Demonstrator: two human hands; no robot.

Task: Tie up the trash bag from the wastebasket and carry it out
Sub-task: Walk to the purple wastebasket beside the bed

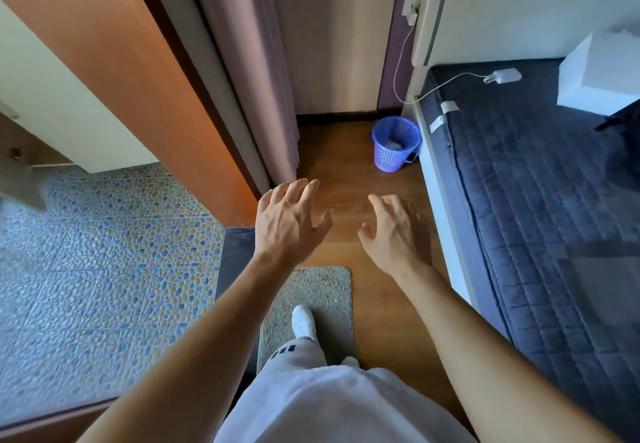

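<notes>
A small purple mesh wastebasket (pixel 396 144) stands on the wooden floor at the far end of the aisle, against the bed's corner. Pale bag or paper (pixel 394 143) shows inside it. My left hand (pixel 289 221) and my right hand (pixel 394 231) are stretched out in front of me over the floor, fingers spread and relaxed, holding nothing. Both hands are well short of the basket. One white-socked foot (pixel 303 321) stands on a grey mat.
A bed with a dark quilted cover (pixel 540 200) runs along the right. A curtain (pixel 256 79) and an orange door (pixel 138 72) stand on the left, with a pebble-tiled floor (pixel 97 252) beyond. A white charger and cable (pixel 502 76) lie on the bed. A grey mat (pixel 311 290) lies underfoot.
</notes>
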